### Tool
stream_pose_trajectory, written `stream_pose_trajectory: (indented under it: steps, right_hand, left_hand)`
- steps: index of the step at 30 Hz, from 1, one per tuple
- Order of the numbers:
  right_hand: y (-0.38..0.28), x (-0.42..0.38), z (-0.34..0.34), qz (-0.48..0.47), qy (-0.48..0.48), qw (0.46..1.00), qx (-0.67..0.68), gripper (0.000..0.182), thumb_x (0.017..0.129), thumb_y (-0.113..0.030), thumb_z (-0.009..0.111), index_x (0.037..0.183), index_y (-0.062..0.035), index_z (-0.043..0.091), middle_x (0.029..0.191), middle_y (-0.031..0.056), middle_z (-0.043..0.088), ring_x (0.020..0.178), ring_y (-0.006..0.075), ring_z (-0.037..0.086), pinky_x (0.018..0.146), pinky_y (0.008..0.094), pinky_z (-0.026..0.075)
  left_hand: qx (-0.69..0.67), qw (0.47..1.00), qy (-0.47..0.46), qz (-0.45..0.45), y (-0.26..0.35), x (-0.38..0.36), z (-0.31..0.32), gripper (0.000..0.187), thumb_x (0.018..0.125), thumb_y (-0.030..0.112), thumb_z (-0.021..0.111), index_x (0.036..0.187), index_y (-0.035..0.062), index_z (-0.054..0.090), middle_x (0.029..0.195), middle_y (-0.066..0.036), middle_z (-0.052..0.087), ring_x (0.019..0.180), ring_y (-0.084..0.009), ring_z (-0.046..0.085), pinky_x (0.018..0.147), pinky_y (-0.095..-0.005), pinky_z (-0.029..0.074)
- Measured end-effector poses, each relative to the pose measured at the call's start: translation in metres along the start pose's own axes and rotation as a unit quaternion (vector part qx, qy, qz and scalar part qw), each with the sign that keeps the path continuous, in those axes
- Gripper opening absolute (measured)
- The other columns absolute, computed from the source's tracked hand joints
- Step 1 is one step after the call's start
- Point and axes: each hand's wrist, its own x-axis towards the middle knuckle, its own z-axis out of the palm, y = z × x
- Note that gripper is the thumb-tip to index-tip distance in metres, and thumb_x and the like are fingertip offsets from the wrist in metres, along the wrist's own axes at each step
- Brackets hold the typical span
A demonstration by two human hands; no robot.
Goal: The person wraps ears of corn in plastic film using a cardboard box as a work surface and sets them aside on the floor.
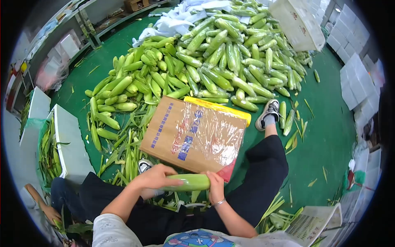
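Note:
A pale green ear of corn in its husk [191,182], shiny as if in clear film, lies level across my lap, just in front of the box. My left hand [158,178] is closed around its left end, fingers over the top. On the right end, my right hand [215,187] is closed too, with a bracelet at the wrist. A brown cardboard box [164,131] sits between my feet, clear film stretched over its top and a yellow strip [218,110] along its far edge.
Beyond the box, unwrapped ears [123,86] lie heaped left and film-wrapped ears [230,57] right. A white crate [298,22] stands tilted behind them. Husk scraps [129,150] litter the green floor. Another person's hand [51,215] is at lower left, near a white bin [72,144].

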Motion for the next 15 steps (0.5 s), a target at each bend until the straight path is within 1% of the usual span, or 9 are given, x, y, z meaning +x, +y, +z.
stream_pose_trajectory:
  steps: [1, 3, 4, 6, 7, 9, 10, 13, 15]
  right_hand:
    - [0.001, 0.001, 0.006, 0.057, 0.111, 0.966, 0.227, 0.029, 0.097, -0.026, 0.055, 0.093, 0.0005, 0.066, 0.084, 0.0097, 0.067, 0.074, 0.0185, 0.065, 0.071, 0.0289, 0.051]
    - [-0.019, -0.007, 0.017, 0.145, 0.106, 0.949, 0.258, 0.031, 0.1, -0.028, 0.051, 0.096, 0.0013, 0.061, 0.084, 0.0105, 0.066, 0.067, 0.0166, 0.064, 0.055, 0.0267, 0.05]
    - [-0.035, -0.011, 0.02, 0.193, 0.091, 0.941, 0.263, 0.03, 0.1, -0.028, 0.049, 0.102, 0.0005, 0.059, 0.083, 0.0102, 0.066, 0.064, 0.0162, 0.063, 0.049, 0.0268, 0.049]
    - [-0.046, -0.015, 0.025, 0.206, -0.035, 0.952, 0.222, 0.025, 0.1, -0.026, 0.05, 0.109, -0.0039, 0.055, 0.079, 0.0075, 0.064, 0.054, 0.0134, 0.058, 0.039, 0.0255, 0.043]
    - [-0.07, -0.013, 0.029, 0.133, -0.12, 0.971, 0.16, 0.025, 0.097, -0.027, 0.057, 0.111, -0.0077, 0.053, 0.074, 0.0032, 0.06, 0.048, 0.0097, 0.051, 0.039, 0.0246, 0.039]
    - [-0.095, 0.029, 0.022, 0.151, -0.045, 0.985, 0.069, 0.032, 0.086, -0.028, 0.07, 0.106, -0.0077, 0.055, 0.07, -0.0012, 0.055, 0.045, 0.0075, 0.044, 0.039, 0.0235, 0.034]
    - [-0.12, 0.059, 0.012, 0.204, 0.013, 0.979, -0.022, 0.034, 0.083, -0.03, 0.074, 0.103, -0.0079, 0.057, 0.068, -0.0024, 0.053, 0.045, 0.0072, 0.043, 0.039, 0.0232, 0.032]
    - [-0.164, 0.184, -0.038, 0.072, 0.109, 0.99, -0.047, 0.022, 0.081, -0.025, 0.074, 0.086, -0.0114, 0.058, 0.063, -0.0046, 0.05, 0.044, 0.0077, 0.041, 0.038, 0.0239, 0.029]
    - [-0.191, 0.288, -0.086, 0.041, 0.206, 0.966, -0.15, 0.029, 0.081, -0.033, 0.074, 0.074, -0.012, 0.054, 0.057, -0.0033, 0.044, 0.041, 0.0094, 0.037, 0.037, 0.0261, 0.026]
  left_hand:
    - [-0.002, 1.0, 0.007, 0.001, 0.006, 0.005, 0.002, 0.046, 0.084, 0.039, 0.072, 0.092, -0.0058, 0.071, 0.088, -0.016, 0.07, 0.08, -0.0214, 0.066, 0.075, -0.0327, 0.051]
    - [0.005, 0.928, 0.253, 0.274, 0.015, 0.019, 0.007, 0.029, 0.084, 0.017, 0.072, 0.104, -0.0043, 0.065, 0.082, -0.013, 0.068, 0.075, -0.0188, 0.065, 0.069, -0.0321, 0.052]
    - [0.008, 0.928, 0.249, 0.278, 0.021, 0.03, 0.014, 0.029, 0.084, 0.017, 0.072, 0.104, -0.0043, 0.065, 0.082, -0.013, 0.068, 0.075, -0.0188, 0.065, 0.069, -0.0321, 0.052]
    - [-0.47, 0.741, 0.429, 0.213, 0.039, 0.057, 0.038, 0.039, 0.086, 0.008, 0.067, 0.122, 0.0007, 0.051, 0.084, -0.011, 0.065, 0.074, -0.0177, 0.064, 0.066, -0.0316, 0.053]
    - [-0.505, 0.731, 0.43, 0.16, 0.056, 0.076, 0.037, 0.054, 0.087, 0.009, 0.066, 0.132, 0.0041, 0.037, 0.09, -0.013, 0.063, 0.073, -0.0198, 0.064, 0.064, -0.0316, 0.055]
    - [-0.498, 0.788, 0.346, 0.103, 0.063, 0.131, 0.03, 0.056, 0.086, 0.013, 0.068, 0.132, 0.0015, 0.037, 0.095, -0.015, 0.062, 0.076, -0.0221, 0.064, 0.07, -0.0356, 0.055]
    - [-0.338, 0.853, 0.37, 0.147, 0.063, 0.159, 0.027, 0.053, 0.087, 0.017, 0.069, 0.129, 0.0003, 0.041, 0.095, -0.015, 0.062, 0.079, -0.0244, 0.063, 0.074, -0.0368, 0.054]
    - [-0.066, 0.929, 0.253, 0.263, 0.034, 0.254, -0.034, 0.046, 0.087, 0.028, 0.069, 0.117, -0.0027, 0.054, 0.098, -0.018, 0.064, 0.091, -0.0305, 0.062, 0.085, -0.04, 0.049]
    - [0.005, 0.918, 0.353, 0.184, 0.02, 0.295, -0.124, 0.039, 0.085, 0.023, 0.068, 0.114, -0.0014, 0.059, 0.101, -0.013, 0.064, 0.091, -0.0225, 0.061, 0.08, -0.0377, 0.049]
